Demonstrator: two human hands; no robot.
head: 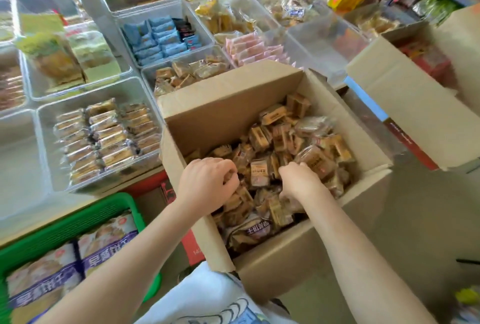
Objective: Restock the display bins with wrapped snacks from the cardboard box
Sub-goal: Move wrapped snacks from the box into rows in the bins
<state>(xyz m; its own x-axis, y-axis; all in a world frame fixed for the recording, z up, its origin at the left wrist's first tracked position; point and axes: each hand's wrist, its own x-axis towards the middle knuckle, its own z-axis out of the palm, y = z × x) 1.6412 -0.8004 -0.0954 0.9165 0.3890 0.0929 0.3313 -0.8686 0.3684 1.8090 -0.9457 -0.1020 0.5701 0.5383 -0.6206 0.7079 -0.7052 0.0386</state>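
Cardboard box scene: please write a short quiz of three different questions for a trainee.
1. True or false: both hands are inside the box.
2. Which bin lies just behind the box? A) blue packs B) brown snacks C) green packs
3. Fill in: the basket at lower left is ____.

Key: 1. true, the left hand and right hand are among the snacks. 2. B, brown snacks bin. 3. green.

The person is wearing a white shirt (pixel 207 295) with a blue and dark-outlined print on the front; both forearms are showing bare, with no sleeves reaching them.
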